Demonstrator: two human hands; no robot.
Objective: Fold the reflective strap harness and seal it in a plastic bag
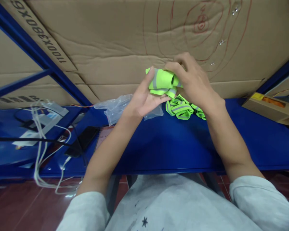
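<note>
A folded neon-yellow reflective strap (162, 79) with grey stripes is held up above the blue shelf (178, 144). My left hand (146, 96) supports it from below, palm up, with the thumb pressed on its left end. At its right end my right hand (190, 77) grips the strap with curled fingers; the fingertips are partly hidden. Behind and below the hands lies a loose heap of similar reflective straps (180, 107), partly covered by my right forearm.
Clear plastic bags (115, 109) lie left of the heap. Farther left are a black phone (83, 141), white cables (39, 150) and a power strip (50, 117). A small cardboard box (267, 107) stands at the right. Large cardboard (115, 41) with red drawn rings forms the back.
</note>
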